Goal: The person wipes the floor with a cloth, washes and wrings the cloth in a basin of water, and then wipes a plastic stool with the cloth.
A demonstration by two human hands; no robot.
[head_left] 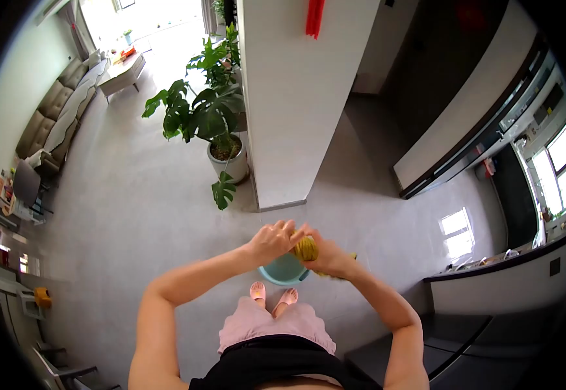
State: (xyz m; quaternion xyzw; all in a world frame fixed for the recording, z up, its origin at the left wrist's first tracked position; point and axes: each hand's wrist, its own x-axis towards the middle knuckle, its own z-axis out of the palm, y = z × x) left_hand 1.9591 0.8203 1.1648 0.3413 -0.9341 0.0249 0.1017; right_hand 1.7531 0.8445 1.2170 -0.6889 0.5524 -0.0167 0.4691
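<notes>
A twisted yellow-green cloth (306, 248) is held between my two hands at the middle of the view. My left hand (273, 244) has its fingers wrapped round the cloth's left end. Gripping it from the other side is my right hand (325, 255), slightly smeared by motion, and a loose part of the cloth shows beyond that wrist. Below the hands a light blue basin (285, 275) rests on the floor, partly hidden by the hands and cloth.
Pink slippers (257, 291) are just before the basin. A white pillar (289, 104) stands ahead, with a potted plant (228, 159) at its left. A sofa (55, 107) and coffee table (122, 75) are far left; a counter (504, 270) is at right.
</notes>
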